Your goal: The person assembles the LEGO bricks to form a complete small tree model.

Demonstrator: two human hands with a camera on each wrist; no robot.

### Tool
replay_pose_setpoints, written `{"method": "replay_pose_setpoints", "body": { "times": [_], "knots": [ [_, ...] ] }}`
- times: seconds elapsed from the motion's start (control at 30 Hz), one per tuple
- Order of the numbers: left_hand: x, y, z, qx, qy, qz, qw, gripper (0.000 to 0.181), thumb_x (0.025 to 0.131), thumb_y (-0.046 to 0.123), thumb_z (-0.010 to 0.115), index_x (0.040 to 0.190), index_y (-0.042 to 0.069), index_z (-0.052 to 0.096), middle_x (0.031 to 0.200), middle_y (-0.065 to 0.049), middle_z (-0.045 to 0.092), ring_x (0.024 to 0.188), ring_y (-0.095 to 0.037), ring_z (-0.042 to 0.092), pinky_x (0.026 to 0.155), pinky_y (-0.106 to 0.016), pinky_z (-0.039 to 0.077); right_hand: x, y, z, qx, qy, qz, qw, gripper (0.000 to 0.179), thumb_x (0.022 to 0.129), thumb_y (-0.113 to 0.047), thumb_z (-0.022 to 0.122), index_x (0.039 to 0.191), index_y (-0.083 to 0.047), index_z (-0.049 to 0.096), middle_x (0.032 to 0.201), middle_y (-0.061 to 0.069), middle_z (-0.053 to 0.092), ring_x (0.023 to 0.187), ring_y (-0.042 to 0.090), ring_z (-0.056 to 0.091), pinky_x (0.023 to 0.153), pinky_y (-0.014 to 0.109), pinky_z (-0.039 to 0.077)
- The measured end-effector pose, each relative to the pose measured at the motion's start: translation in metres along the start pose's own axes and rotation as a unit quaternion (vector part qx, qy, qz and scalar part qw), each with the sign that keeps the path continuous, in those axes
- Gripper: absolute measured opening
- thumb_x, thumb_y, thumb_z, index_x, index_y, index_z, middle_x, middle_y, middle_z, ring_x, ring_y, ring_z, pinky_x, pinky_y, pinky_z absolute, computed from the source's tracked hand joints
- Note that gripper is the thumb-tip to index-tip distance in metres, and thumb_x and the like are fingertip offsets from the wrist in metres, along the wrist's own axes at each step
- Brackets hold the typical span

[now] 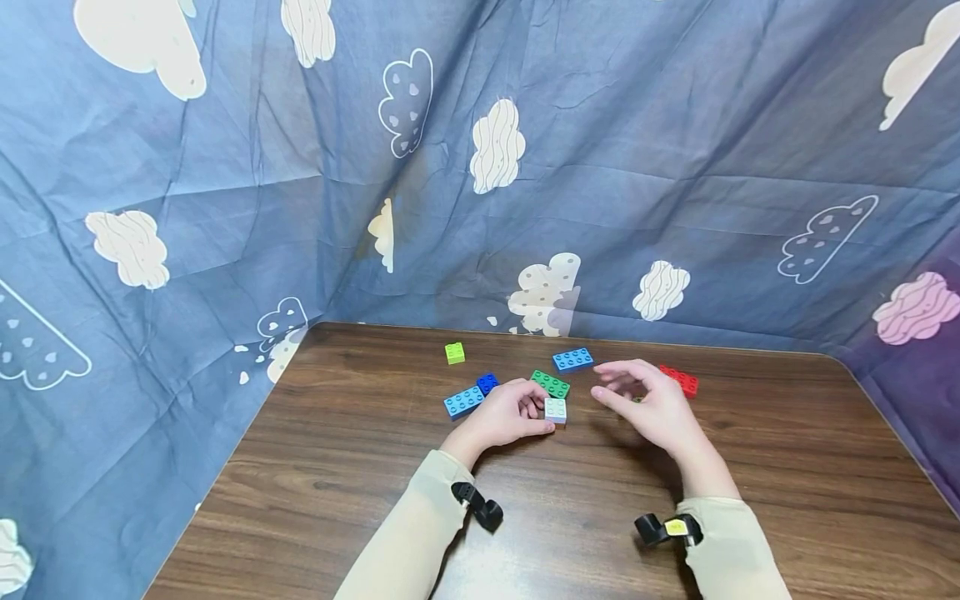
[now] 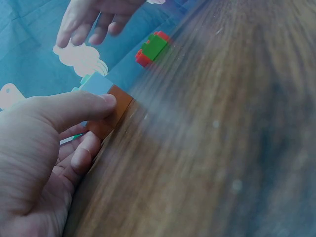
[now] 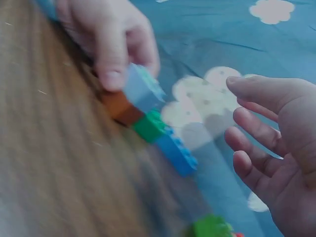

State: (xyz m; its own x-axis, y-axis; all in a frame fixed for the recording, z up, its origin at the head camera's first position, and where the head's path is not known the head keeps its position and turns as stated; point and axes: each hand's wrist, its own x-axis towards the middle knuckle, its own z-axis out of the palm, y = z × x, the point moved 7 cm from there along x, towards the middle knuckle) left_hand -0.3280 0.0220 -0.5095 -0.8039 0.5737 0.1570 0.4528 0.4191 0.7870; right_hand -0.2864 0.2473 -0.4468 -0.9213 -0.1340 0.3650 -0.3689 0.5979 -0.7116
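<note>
In the head view my left hand [image 1: 508,414] holds a small pale brick [image 1: 555,408] low over the table, thumb on its near side. An orange brick [image 2: 116,111] sits directly beneath the pale one in the left wrist view, and my thumb presses across the pair. Right behind them lies a green brick [image 1: 551,383]. My right hand [image 1: 651,398] hovers to the right with fingers spread and slightly bent, holding nothing. Below that hand is another green brick [image 3: 212,227], mostly hidden from the head camera.
Left of my left hand lie a light blue brick [image 1: 464,402] and a dark blue brick [image 1: 487,383]. Farther back are a lime brick [image 1: 454,353] and a blue brick [image 1: 572,360]. A red brick [image 1: 678,381] lies beyond my right hand. Patterned cloth [image 1: 465,233] hangs behind the wooden table [image 1: 300,483].
</note>
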Motion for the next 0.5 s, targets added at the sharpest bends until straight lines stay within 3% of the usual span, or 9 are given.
{"method": "replay_pose_setpoints", "body": {
  "times": [0.13,0.33,0.5],
  "knots": [
    [0.000,-0.002,0.001,-0.001,-0.002,0.000,1.0000,0.031,0.091,0.022,0.093,0.113,0.014,0.073,0.094,0.003,0.067,0.081,-0.003,0.062,0.076,-0.022,0.053,-0.004,0.011,-0.021,-0.026,0.017,0.019,0.9993,0.032,0.097,-0.023,0.087,0.125,-0.012,0.078,0.111,0.010,0.078,0.095,0.015,0.070,0.077,0.020,0.053],
    [0.000,-0.003,0.001,-0.005,-0.001,0.002,1.0000,0.032,0.090,0.022,0.093,0.114,0.015,0.073,0.094,0.003,0.067,0.080,-0.003,0.062,0.074,-0.022,0.053,-0.014,0.034,-0.043,-0.043,0.017,0.054,0.9975,0.038,0.095,-0.025,0.089,0.128,-0.009,0.077,0.112,0.014,0.078,0.095,0.005,0.067,0.078,0.016,0.049],
    [0.000,-0.001,0.000,-0.004,0.000,0.003,1.0000,0.033,0.090,0.022,0.093,0.114,0.014,0.073,0.095,-0.001,0.069,0.080,-0.003,0.061,0.074,-0.022,0.052,-0.020,0.051,-0.049,-0.048,0.009,0.079,0.9957,0.041,0.096,-0.028,0.088,0.129,-0.007,0.077,0.115,0.014,0.079,0.094,-0.003,0.064,0.077,0.016,0.048]
  ]
}}
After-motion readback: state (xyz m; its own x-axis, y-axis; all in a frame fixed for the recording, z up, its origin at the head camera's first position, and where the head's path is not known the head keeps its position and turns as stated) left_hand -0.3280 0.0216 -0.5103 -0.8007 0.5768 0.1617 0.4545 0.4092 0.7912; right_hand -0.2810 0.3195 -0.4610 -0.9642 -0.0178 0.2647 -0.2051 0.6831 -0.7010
